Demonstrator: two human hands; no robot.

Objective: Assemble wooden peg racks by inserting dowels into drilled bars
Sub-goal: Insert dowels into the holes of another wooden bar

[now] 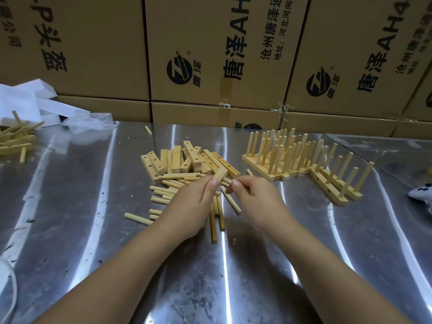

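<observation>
Stacked cardboard cartons [210, 54] printed with black Chinese characters and a round logo wall off the back of a reflective steel worktop [77, 206].

At the centre of the frame, a person's left hand [194, 206] grips a single wooden bar [220, 174] between thumb and curled fingers, its free end pointing up and to the right. Just right of it, the right hand [254, 199] has thumb and forefinger drawn together close to the bar's end. Whether they pinch anything cannot be told.

The pile of drilled bars [184, 160] lies just above the hands, and loose dowels [163, 192] are scattered on the steel below and left of it. A few darker dowels [214, 228] stick out from under the left hand toward the bottom of the frame; it is unclear whether the hand holds them. The finished racks [292, 157], bars with dowels standing upright in them, are ranged in rows at centre right, reaching toward the right edge.

In the upper left are white foam blocks [42, 101], crumpled clear plastic [86, 123] and a second heap of wooden pieces [16, 139]. A lone dowel [148, 129] lies near the back of the worktop. A white object [422, 195] shows at the right edge, and a white cord [10, 284] curves along the lower left.
</observation>
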